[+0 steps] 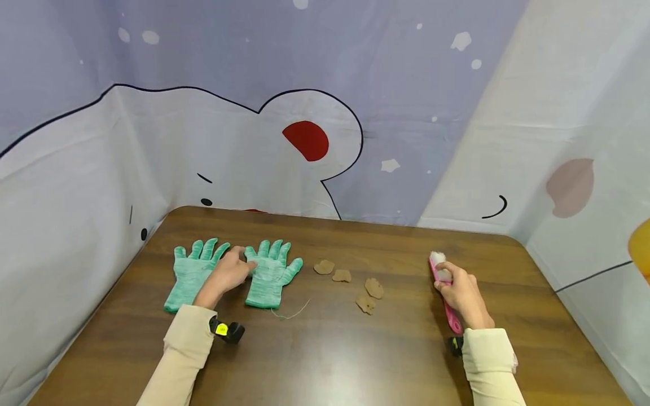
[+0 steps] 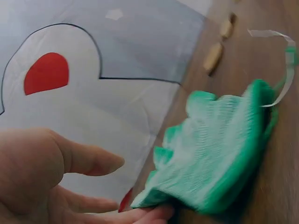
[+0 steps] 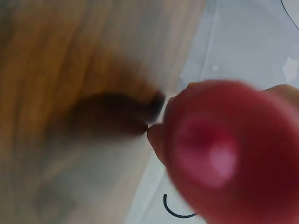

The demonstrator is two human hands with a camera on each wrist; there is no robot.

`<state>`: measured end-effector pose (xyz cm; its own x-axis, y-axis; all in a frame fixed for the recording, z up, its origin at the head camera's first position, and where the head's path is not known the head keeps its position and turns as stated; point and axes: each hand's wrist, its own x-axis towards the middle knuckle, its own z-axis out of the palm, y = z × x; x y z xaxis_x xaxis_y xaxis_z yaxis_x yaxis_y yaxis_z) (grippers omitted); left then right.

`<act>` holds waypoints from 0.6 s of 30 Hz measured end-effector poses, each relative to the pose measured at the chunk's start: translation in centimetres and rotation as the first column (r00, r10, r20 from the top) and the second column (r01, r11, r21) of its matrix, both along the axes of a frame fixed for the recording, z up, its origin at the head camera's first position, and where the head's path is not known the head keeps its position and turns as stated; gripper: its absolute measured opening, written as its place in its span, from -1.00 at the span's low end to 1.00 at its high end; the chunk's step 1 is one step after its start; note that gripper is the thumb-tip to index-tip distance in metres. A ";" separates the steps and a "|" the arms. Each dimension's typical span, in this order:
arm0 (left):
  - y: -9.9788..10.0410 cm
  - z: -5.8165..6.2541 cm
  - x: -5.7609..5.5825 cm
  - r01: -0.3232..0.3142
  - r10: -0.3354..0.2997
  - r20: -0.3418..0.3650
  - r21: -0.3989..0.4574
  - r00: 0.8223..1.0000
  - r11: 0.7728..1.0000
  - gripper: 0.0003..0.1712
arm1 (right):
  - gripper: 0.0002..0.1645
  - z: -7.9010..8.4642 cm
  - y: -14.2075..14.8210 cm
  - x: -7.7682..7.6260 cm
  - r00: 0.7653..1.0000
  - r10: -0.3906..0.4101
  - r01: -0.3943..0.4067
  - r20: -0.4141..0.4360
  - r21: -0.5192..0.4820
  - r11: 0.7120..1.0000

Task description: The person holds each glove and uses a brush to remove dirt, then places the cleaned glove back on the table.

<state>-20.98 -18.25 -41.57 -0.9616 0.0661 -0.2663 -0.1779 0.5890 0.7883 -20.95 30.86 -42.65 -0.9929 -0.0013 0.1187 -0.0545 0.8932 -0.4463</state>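
Two mint-green knitted gloves lie flat on the table, fingers toward the back: a left glove (image 1: 190, 276) and a right glove (image 1: 268, 277). Between them is my left hand (image 1: 231, 274), its thumb apart from its fingers. In the left wrist view the hand's fingertips (image 2: 159, 213) meet the near edge of a glove (image 2: 210, 149); whether they press on it I cannot tell. On the right side, my right hand (image 1: 461, 290) grips a pink brush (image 1: 452, 316) with white bristles, held by its upper part. Its blurred pink handle end (image 3: 210, 149) fills much of the right wrist view.
Several flat brown scraps (image 1: 374, 288) lie mid-table. A loose pale thread (image 1: 291, 316) trails from the right glove's cuff. The brown wooden table (image 1: 325, 361) ends at a printed cloth backdrop (image 1: 228, 146) behind and at the sides. Something yellow (image 1: 641, 248) shows at the right edge.
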 end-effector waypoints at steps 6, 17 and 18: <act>-0.2 0.2 0.7 -0.017 0.013 0.047 0.098 0.999 0.995 -0.32 | -0.56 0.0 -0.1 0.2 0.999 0.008 -0.008 0.033 0.013 1.000; -1.1 1.7 2.1 0.045 -0.044 -0.031 0.048 0.999 0.998 -0.30 | -0.34 1.0 0.9 1.0 0.988 0.097 -0.089 0.121 -0.070 0.994; -1.3 1.9 2.5 0.060 -0.058 -0.060 0.025 0.997 0.998 -0.31 | -0.30 1.2 1.2 1.3 0.987 0.101 -0.091 0.127 -0.083 0.992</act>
